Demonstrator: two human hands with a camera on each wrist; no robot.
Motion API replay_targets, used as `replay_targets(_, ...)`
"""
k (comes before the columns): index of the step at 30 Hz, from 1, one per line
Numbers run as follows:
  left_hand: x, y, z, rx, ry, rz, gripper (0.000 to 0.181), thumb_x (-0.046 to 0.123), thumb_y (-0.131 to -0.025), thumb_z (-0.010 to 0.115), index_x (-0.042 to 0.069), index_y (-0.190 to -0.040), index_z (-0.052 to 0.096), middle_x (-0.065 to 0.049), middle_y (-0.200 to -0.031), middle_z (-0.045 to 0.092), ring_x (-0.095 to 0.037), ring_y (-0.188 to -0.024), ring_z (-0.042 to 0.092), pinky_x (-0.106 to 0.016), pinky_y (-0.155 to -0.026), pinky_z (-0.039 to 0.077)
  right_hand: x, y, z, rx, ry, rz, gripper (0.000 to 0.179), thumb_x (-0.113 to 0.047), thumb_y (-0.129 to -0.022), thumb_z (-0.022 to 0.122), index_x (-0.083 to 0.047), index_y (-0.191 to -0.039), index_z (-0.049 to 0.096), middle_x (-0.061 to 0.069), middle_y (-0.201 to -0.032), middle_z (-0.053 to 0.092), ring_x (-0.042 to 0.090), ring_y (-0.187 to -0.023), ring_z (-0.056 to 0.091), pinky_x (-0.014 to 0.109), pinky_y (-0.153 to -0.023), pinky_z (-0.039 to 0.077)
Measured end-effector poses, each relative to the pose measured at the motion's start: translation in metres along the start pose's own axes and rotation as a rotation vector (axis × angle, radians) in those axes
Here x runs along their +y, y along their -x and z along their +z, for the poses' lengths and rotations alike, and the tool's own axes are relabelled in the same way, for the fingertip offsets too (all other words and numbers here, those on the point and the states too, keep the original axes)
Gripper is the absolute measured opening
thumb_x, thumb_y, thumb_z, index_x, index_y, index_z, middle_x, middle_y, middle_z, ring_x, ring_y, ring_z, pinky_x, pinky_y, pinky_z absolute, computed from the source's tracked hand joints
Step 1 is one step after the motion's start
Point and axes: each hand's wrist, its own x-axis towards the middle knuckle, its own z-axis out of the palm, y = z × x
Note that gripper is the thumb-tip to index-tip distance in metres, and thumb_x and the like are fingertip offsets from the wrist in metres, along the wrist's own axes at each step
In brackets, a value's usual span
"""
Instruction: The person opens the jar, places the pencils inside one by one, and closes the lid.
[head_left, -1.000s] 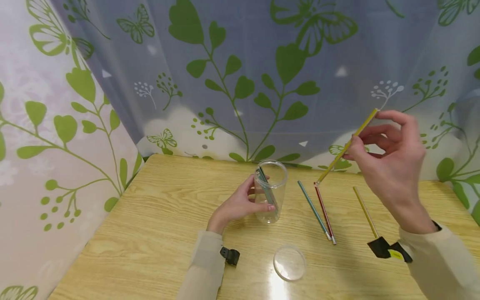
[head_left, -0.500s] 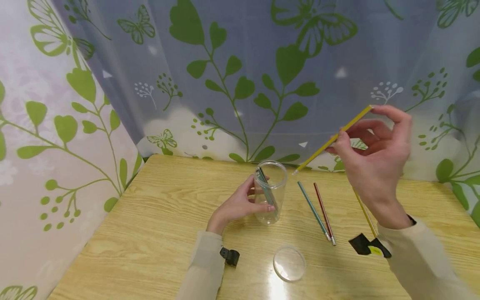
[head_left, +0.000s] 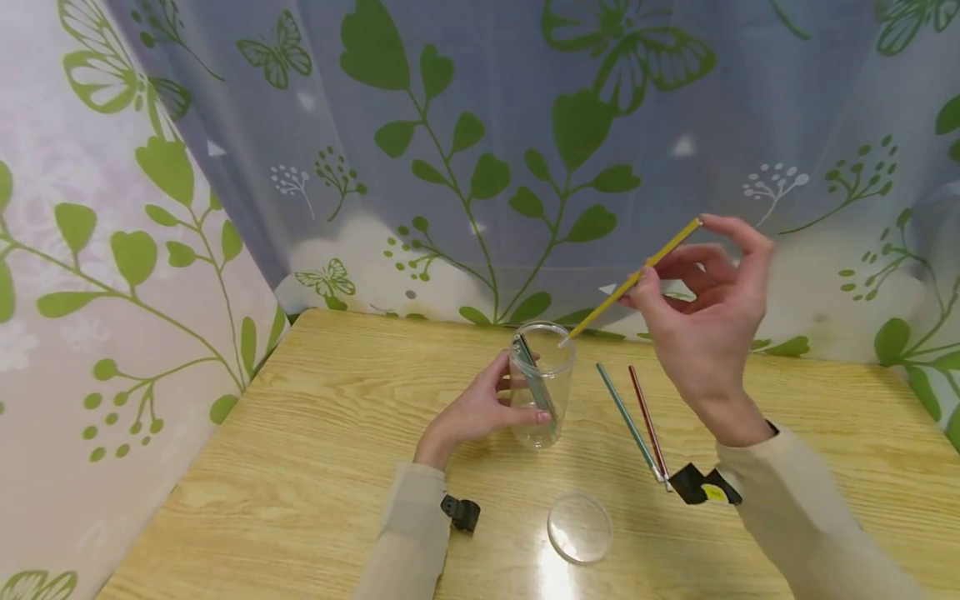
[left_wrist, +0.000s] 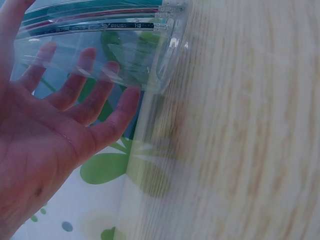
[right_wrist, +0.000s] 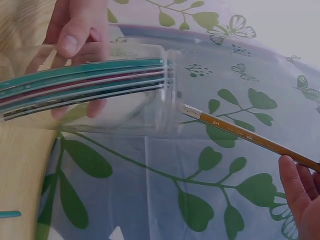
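A clear plastic jar (head_left: 566, 392) stands on the table, and my left hand (head_left: 472, 408) grips it, thumb on the near side and fingers around the far side. Several pencils (right_wrist: 80, 82), teal, dark red and dark green, lean inside it. My right hand (head_left: 705, 333) pinches a yellow pencil (head_left: 626, 286) between thumb and fingers, the index fingertip on its upper end. That pencil slants down left, and its eraser end (right_wrist: 191, 110) is at the jar's mouth. Right of the jar, a teal pencil (head_left: 625, 412) and a red pencil (head_left: 647, 417) lie side by side on the table.
A round clear lid (head_left: 580, 527) lies on the wooden table (head_left: 315, 467) in front of the jar. A patterned curtain (head_left: 480, 233) hangs behind the table's back edge. The right forearm (head_left: 795, 508) covers part of the table.
My right hand has moved left with the yellow pencil, bringing its eraser end to the jar's mouth. Another yellow pencil on the table is now hidden behind that arm. The left hand stays put.
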Motion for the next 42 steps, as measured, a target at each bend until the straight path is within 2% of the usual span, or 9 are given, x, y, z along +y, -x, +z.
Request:
replay_targets(7,0.001,0.001,0.0,0.002,0.006,0.0,0.08,0.022,-0.085,0.086,0.03,-0.151,0.041,0.001,-0.144,0.054,-0.025,-0.136,0.051,-0.053,-0.112,0.047,0.015,0.012,0.006,-0.079,0.102,0.01,0.052,0.012,-0.085,0.064,-0.001,-0.133,0.047,0.009,-0.085,0.064,0.011,-0.067,0.071,0.023,-0.062,0.062)
replay_targets(13,0.002,0.001,0.0,0.001,0.0,-0.007,0.082,0.023,-0.084,0.086,0.03,-0.152,0.041,0.001,-0.146,0.053,-0.026,-0.137,0.05,-0.054,-0.114,0.045,0.026,0.023,0.008,-0.137,0.236,-0.004,0.052,0.015,-0.083,0.063,0.005,-0.131,0.045,-0.011,-0.091,0.066,0.003,-0.078,0.069,0.018,-0.069,0.061)
replay_targets(17,0.002,0.001,0.0,0.0,0.005,-0.001,0.082,0.023,-0.084,0.086,0.033,-0.152,0.04,0.002,-0.146,0.053,-0.025,-0.136,0.051,-0.053,-0.114,0.046,0.033,0.028,0.008,-0.169,0.269,0.002,0.05,0.017,-0.083,0.064,0.011,-0.128,0.042,-0.015,-0.093,0.064,0.0,-0.08,0.067,0.016,-0.068,0.06)
replay_targets(20,0.001,0.002,0.001,-0.008,0.009,0.005,0.084,0.023,-0.086,0.085,0.036,-0.154,0.037,0.003,-0.147,0.051,-0.024,-0.137,0.051,-0.053,-0.114,0.046,0.037,0.031,0.008,-0.182,0.286,0.02,0.048,0.017,-0.083,0.065,0.014,-0.124,0.042,-0.011,-0.093,0.064,-0.001,-0.08,0.067,0.015,-0.067,0.06)
replay_targets(27,0.002,0.002,0.0,-0.009,0.004,0.004,0.082,0.023,-0.086,0.084,0.041,-0.151,0.038,0.003,-0.149,0.05,-0.024,-0.137,0.05,-0.052,-0.114,0.046,0.049,0.036,0.005,-0.254,0.378,0.058,0.037,0.015,-0.084,0.068,0.011,-0.116,0.05,0.018,-0.089,0.068,-0.004,-0.083,0.066,0.012,-0.068,0.058)
replay_targets(30,0.002,0.001,0.0,-0.006,0.007,0.009,0.081,0.022,-0.086,0.085,0.039,-0.151,0.039,0.002,-0.147,0.051,-0.024,-0.136,0.051,-0.053,-0.114,0.046,0.053,0.038,0.003,-0.29,0.422,0.078,0.033,0.013,-0.083,0.07,0.008,-0.111,0.054,0.019,-0.09,0.07,-0.005,-0.083,0.065,0.011,-0.069,0.057)
replay_targets(32,0.002,0.0,0.0,-0.006,0.009,0.009,0.081,0.022,-0.086,0.085,0.039,-0.151,0.039,0.002,-0.147,0.051,-0.024,-0.136,0.051,-0.053,-0.113,0.046,0.055,0.04,0.002,-0.321,0.454,0.086,0.032,0.012,-0.084,0.072,0.007,-0.111,0.056,0.017,-0.09,0.071,-0.004,-0.082,0.066,0.011,-0.07,0.057)
replay_targets(39,0.001,0.0,0.0,-0.006,0.005,-0.006,0.085,0.025,-0.086,0.085,0.044,-0.152,0.035,0.003,-0.146,0.051,-0.023,-0.135,0.051,-0.051,-0.114,0.046,0.06,0.046,-0.001,-0.42,0.534,0.078,0.033,0.01,-0.083,0.073,0.002,-0.113,0.061,0.012,-0.09,0.073,0.027,-0.081,0.073,0.012,-0.068,0.058)
replay_targets(42,0.001,0.001,0.0,-0.007,0.007,-0.002,0.083,0.025,-0.086,0.085,0.043,-0.152,0.036,0.003,-0.145,0.052,-0.023,-0.134,0.051,-0.05,-0.113,0.046,0.06,0.045,-0.002,-0.454,0.548,0.072,0.028,0.01,-0.083,0.074,0.002,-0.108,0.065,0.011,-0.09,0.074,0.026,-0.082,0.073,0.015,-0.067,0.059)
